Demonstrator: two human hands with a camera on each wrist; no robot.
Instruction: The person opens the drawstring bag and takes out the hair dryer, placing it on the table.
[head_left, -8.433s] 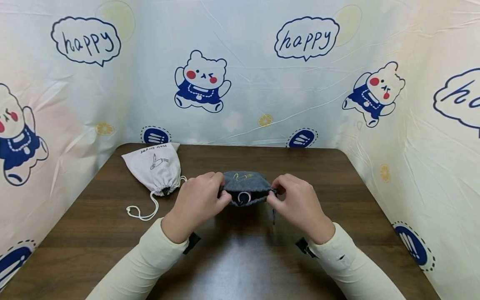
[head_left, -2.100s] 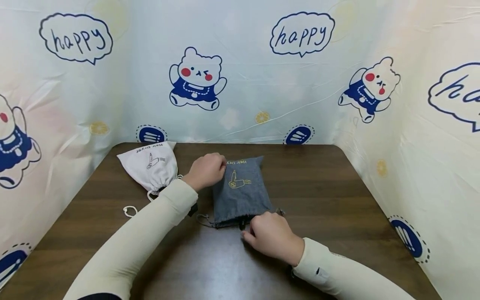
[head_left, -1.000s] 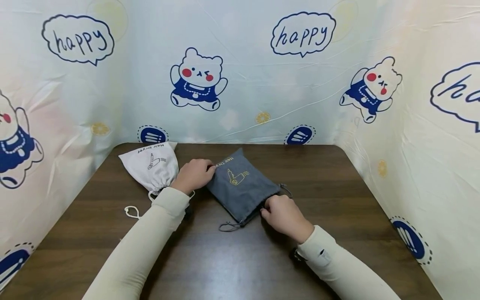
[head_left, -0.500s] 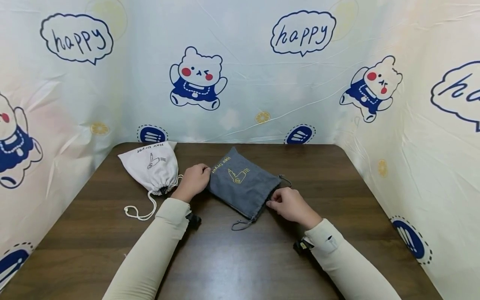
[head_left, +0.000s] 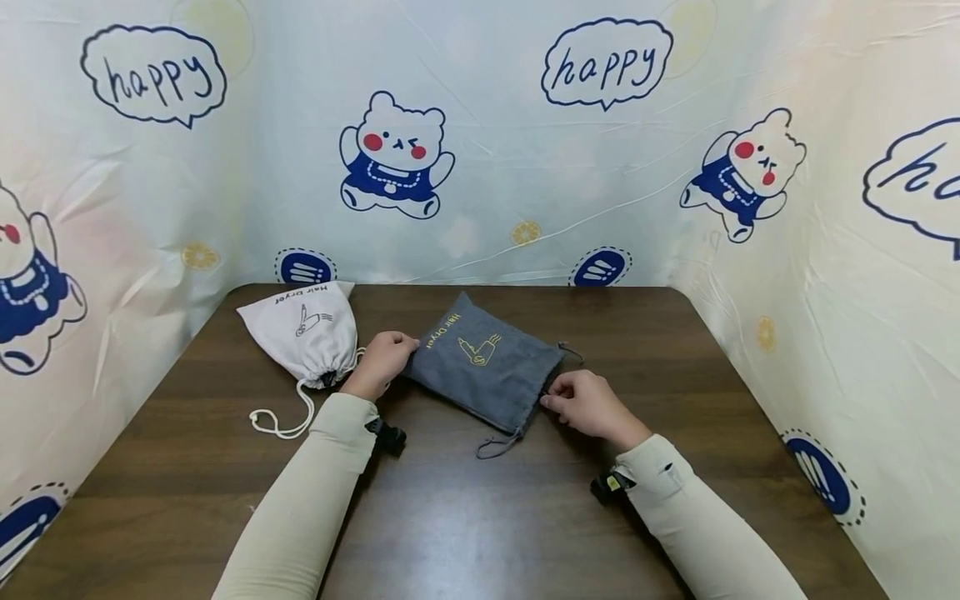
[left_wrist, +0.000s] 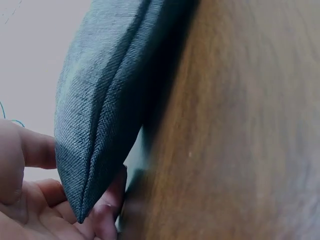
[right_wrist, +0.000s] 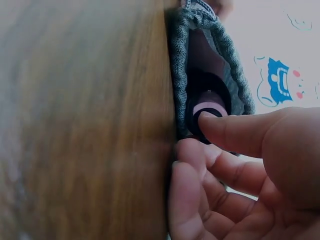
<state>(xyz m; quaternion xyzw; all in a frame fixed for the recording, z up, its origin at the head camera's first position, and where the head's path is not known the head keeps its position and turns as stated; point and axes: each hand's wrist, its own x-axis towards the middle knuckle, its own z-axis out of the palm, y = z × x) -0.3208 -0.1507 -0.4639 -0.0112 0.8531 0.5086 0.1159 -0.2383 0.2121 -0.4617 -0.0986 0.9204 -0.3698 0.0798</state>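
A grey drawstring bag (head_left: 487, 358), printed in yellow with "Hair Dryer" and a dryer drawing, lies slanted on the table. My left hand (head_left: 384, 362) pinches its closed-end corner; in the left wrist view the thumb is on one side and the fingers on the other. At the bag's gaping mouth, my right hand (head_left: 588, 404) pinches the end of a pink and black hair dryer (right_wrist: 210, 106), thumb on its round black end and fingertips underneath. Most of the dryer is hidden inside the cloth.
To the left lies a white drawstring bag (head_left: 307, 333), also printed "Hair Dryer", with its mouth gathered and a white cord (head_left: 285, 433) trailing over the brown table (head_left: 465, 533). A patterned curtain (head_left: 487, 167) stands behind and at both sides.
The grey bag, earlier held up by its mouth, now lies flat and has turned so its mouth points right. Both hands moved with it; lately it shifted slightly right.
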